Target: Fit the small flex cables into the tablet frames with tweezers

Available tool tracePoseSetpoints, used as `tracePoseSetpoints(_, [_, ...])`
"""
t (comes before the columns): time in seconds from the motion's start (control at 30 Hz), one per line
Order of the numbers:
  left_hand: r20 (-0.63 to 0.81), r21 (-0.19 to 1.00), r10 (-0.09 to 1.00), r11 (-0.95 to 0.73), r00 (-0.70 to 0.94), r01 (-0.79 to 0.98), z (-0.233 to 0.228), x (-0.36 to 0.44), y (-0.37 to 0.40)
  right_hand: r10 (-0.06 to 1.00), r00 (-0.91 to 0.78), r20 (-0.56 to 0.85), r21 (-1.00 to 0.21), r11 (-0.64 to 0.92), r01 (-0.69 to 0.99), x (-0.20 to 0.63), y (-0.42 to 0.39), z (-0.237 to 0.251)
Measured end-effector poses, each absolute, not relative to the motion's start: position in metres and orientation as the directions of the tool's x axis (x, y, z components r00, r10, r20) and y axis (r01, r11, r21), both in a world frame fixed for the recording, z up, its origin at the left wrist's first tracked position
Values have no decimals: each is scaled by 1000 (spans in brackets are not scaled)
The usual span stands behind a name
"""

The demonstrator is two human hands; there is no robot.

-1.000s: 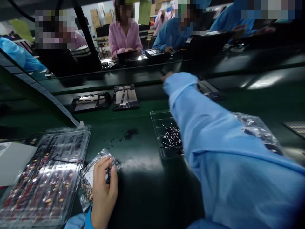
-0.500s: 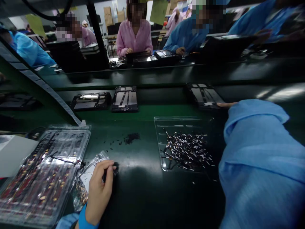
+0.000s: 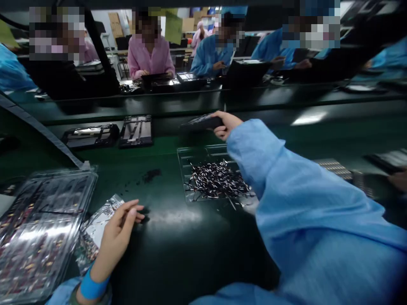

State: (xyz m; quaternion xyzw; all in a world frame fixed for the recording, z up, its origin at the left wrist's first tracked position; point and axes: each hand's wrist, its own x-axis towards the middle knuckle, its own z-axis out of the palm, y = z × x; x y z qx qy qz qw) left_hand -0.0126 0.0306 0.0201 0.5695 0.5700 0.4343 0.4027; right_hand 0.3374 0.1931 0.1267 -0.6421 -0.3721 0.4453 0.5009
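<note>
My right hand grips 1 dark flat panel, lifted above the far edge of the clear tray of small pins. My left hand lies loose, fingers slack, empty, against a silvery bag beside the blister tray.

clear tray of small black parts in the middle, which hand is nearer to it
Right. The right hand grips a dark flat device just beyond the clear tray; the left hand rests by a foil bag, well off to its left.
</note>
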Motion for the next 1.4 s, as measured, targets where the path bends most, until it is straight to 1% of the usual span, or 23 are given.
tracePoseSetpoints(0.03, [-48, 972, 999, 42, 20, 231, 23, -8, 28, 918, 274, -286, -958, -268, -103, 323, 180, 126])
tracePoseSetpoints(0.1, [-197, 980, 973, 197, 123, 17, 29, 4, 21, 916, 160, -368, -901, -310, -303, 294, 142, 122])
tracePoseSetpoints(0.17, [-270, 916, 941, 316, 203, -246, 35, 21, 13, 921, 73, -382, -876, -335, -347, 266, 95, 114])
tracePoseSetpoints(0.23, [-277, 841, 945, 325, 172, -433, 39, 36, 4, 920, -46, -390, -879, -387, -280, 246, 51, 103])
tracePoseSetpoints(0.3, [-293, 829, 956, 268, 27, -490, 42, 43, -1, 909, -159, -385, -893, -411, -182, 237, 19, 91])
tracePoseSetpoints(0.33, [-308, 841, 950, 245, -54, -483, 43, 41, -3, 914, -207, -350, -920, -377, -106, 238, 8, 85])
tracePoseSetpoints(0.4, [-347, 861, 922, 242, -169, -448, 45, 29, -2, 944, -240, -225, -974, -215, 66, 252, -5, 74])
tracePoseSetpoints(0.43, [-372, 862, 907, 258, -197, -437, 46, 19, -1, 965, -220, -143, -984, -114, 140, 264, -8, 69])
tracePoseSetpoints(0.5, [-432, 852, 864, 298, -257, -430, 49, -3, 2, 996, -85, 12, -976, 30, 214, 296, -11, 58])
tracePoseSetpoints(0.6, [-533, 834, 783, 422, -320, -356, 55, -31, 9, 961, 237, 144, -984, 113, 138, 352, -16, 38])
tracePoseSetpoints(0.63, [-553, 828, 775, 472, -304, -302, 56, -36, 11, 911, 377, 168, -986, 145, 87, 369, -18, 30])
tracePoseSetpoints(0.7, [-582, 813, 781, 560, -228, -159, 57, -40, 16, 769, 616, 172, -977, 213, 8, 398, -26, 16])
tracePoseSetpoints(0.77, [-620, 778, 775, 627, -122, 29, 55, -39, 22, 643, 749, 158, -967, 256, -16, 418, -36, 3])
tracePoseSetpoints(0.8, [-632, 760, 772, 635, -67, 137, 54, -38, 25, 606, 780, 159, -967, 254, 0, 425, -40, -2])
tracePoseSetpoints(0.83, [-625, 754, 781, 608, -15, 251, 52, -37, 29, 581, 796, 167, -970, 240, 29, 431, -44, -7])
tracePoseSetpoints(0.9, [-547, 751, 834, 450, 75, 483, 46, -36, 36, 558, 808, 191, -976, 192, 98, 439, -51, -16])
tracePoseSetpoints(0.93, [-473, 741, 873, 325, 114, 588, 43, -37, 39, 554, 808, 204, -977, 169, 130, 442, -52, -20])
tracePoseSetpoints(1.0, [-257, 672, 947, 33, 191, 740, 36, -41, 44, 545, 808, 223, -975, 133, 179, 449, -53, -27])
tracePoseSetpoints(1.07, [-27, 572, 958, -219, 286, 790, 29, -44, 46, 533, 810, 243, -969, 97, 226, 457, -50, -32])
tracePoseSetpoints(1.13, [117, 507, 917, -384, 380, 772, 23, -43, 44, 516, 811, 275, -956, 56, 288, 465, -46, -36])
tracePoseSetpoints(1.2, [144, 463, 882, -461, 449, 757, 21, -38, 40, 501, 811, 302, -941, 22, 337, 471, -41, -40])
tracePoseSetpoints(1.27, [124, 427, 865, -488, 486, 761, 20, -29, 37, 498, 807, 315, -931, 0, 364, 475, -37, -43])
tracePoseSetpoints(1.4, [26, 422, 880, -440, 475, 792, 19, -14, 34, 516, 794, 321, -923, -18, 384, 479, -33, -48])
